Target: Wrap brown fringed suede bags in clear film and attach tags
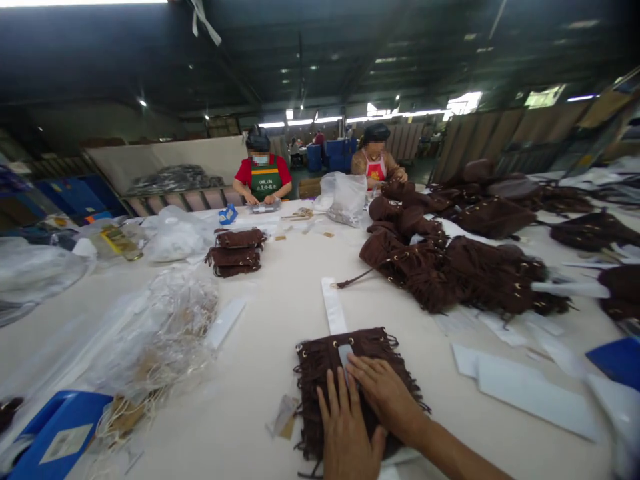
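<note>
A dark brown fringed bag (315, 360) with metal eyelets lies flat on the white table in front of me. My left hand (347, 427) rests palm down on it, fingers stretched out and apart. Just to its right, my right hand (385, 393) also lies flat on the bag, its fingertips close to the left fingers. A grey strip (344, 353) sits on the bag's upper part, its lower end partly behind my fingers. From the bag's top edge a white strip (333, 307) extends away along the table. The bag's lower part is hidden by my hands.
Brown fringed bags (415, 260) are heaped at the right. Folded brown bags (236, 253) form a small stack at centre left. Clear plastic bags (175, 313), a blue container (60, 433) and white boards (530, 393) lie around. Two people (263, 180) work across the table.
</note>
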The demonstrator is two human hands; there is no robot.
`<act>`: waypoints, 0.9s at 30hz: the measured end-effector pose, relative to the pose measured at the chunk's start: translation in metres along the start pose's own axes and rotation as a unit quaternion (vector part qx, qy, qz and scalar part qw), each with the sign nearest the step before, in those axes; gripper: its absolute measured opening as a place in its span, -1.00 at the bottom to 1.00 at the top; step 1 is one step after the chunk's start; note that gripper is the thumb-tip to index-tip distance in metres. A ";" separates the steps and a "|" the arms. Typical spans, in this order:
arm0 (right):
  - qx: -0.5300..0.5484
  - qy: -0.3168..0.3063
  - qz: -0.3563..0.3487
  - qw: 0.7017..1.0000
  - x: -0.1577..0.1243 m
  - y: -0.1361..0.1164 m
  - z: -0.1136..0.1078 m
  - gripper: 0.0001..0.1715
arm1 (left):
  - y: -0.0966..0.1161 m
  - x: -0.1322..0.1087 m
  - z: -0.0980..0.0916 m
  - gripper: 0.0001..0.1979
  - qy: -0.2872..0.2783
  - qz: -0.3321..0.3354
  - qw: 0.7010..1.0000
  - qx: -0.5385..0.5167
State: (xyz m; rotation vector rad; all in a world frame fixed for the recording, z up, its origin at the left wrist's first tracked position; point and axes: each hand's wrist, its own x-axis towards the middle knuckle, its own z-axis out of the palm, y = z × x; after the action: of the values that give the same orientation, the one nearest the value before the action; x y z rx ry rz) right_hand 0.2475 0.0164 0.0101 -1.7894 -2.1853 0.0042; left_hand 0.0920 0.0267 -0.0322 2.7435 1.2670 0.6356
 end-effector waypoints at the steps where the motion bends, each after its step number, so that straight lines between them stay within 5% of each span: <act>1: -0.001 0.004 0.003 1.000 0.001 -0.001 0.000 -0.37 | -0.001 0.001 -0.007 -0.16 -0.013 0.012 1.000 -0.002; 10: 0.016 -0.041 -0.017 0.999 0.005 -0.003 -0.022 -0.39 | 0.004 0.007 -0.032 -0.24 -0.058 0.018 0.998 0.008; 15: -0.006 0.051 0.123 0.991 0.004 0.004 -0.010 -0.44 | 0.006 0.011 -0.038 -0.19 -0.088 0.008 0.996 0.018; 21: -0.018 0.039 0.077 0.996 -0.009 0.013 0.015 -0.37 | 0.006 0.011 -0.040 -0.21 -0.105 0.019 0.994 0.039; 27: 0.004 0.046 0.070 0.996 -0.001 0.019 0.004 -0.40 | 0.011 0.011 -0.037 -0.23 -0.100 0.013 0.993 0.063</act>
State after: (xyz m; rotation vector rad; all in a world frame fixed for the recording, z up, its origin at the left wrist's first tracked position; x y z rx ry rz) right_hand 0.2651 0.0208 0.0024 -1.8961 -1.9899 -0.0382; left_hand 0.0919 0.0236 0.0082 2.8393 1.2685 0.2807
